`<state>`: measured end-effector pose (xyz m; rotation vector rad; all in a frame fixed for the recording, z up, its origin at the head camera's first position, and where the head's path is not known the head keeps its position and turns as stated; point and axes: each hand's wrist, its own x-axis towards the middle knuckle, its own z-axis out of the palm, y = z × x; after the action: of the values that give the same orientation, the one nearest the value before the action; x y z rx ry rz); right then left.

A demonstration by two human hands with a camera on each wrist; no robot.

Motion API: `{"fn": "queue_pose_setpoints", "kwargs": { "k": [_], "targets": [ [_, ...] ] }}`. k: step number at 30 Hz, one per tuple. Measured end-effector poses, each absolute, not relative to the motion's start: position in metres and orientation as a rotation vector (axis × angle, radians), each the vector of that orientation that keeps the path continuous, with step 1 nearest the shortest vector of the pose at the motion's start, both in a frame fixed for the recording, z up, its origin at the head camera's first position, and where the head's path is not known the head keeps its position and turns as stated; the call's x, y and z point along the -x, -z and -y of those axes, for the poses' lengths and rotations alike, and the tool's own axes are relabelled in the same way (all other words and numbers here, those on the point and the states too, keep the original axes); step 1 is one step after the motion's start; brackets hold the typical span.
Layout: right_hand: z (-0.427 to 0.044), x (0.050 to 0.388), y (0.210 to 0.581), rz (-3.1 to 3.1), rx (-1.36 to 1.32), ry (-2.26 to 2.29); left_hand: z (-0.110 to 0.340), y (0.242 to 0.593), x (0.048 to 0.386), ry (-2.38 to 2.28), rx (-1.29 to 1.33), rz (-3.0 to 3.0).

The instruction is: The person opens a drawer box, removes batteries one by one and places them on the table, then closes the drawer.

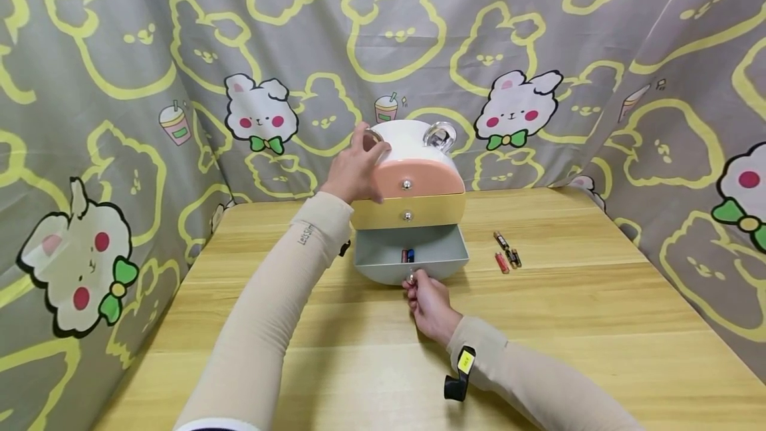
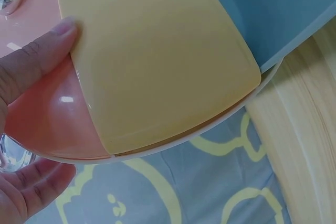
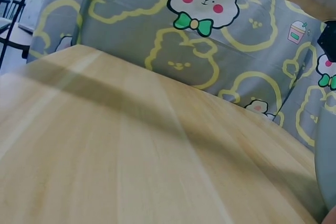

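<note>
Cabinet (image 1: 401, 130), one, standing on the bench (image 1: 568, 351) before a patterned curtain (image 1: 395, 38): white casing, silver ears, three drawers. Peach drawer (image 1: 432, 178), shut. Yellow drawer (image 1: 380, 217), shut. Grey drawer (image 1: 383, 274), lowest, pulled out toward the person. Inside it, two batteries, one red (image 1: 403, 256) and one blue (image 1: 411, 255), lying side by side. Loose batteries (image 1: 501, 263), apparently four, on the bench to the right of the cabinet, apart from it. Left hand (image 1: 357, 168): gripping the cabinet's upper left side, thumb on the front at the peach-yellow seam, fingers spread around the edge. Right hand (image 1: 432, 304): fingers curled, pinching the knob (image 1: 412, 278) of the grey drawer; its wrist view does not show the pinch. Progress, as judged: opening done, two batteries inside; outstanding, the grey drawer not yet shut, the loose batteries outside it.
</note>
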<state>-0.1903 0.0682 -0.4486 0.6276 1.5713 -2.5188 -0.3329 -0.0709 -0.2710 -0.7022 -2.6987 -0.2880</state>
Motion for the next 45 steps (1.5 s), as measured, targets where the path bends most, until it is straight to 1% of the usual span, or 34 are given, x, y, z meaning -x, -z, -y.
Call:
{"fn": "queue_pose_setpoints", "kwargs": {
  "k": [45],
  "targets": [
    [-0.072,0.177,0.449,-1.539,-0.625,2.537,0.071,0.272,0.334,0.275,0.711,2.685]
  ]
}}
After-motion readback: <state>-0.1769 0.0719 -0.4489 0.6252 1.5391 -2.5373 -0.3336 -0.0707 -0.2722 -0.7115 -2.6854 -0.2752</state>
